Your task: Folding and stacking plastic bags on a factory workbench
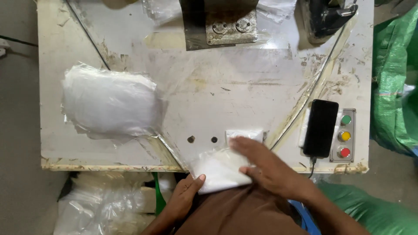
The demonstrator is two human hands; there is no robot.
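Both hands press a soft white pouch [220,167].

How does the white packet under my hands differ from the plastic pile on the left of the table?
The white packet is small, flat and opaque; the plastic pile is larger, puffed and translucent. The packet hangs over the table's near edge, pressed by the right hand and touched by the left hand; the pile lies untouched. Both are whitish.
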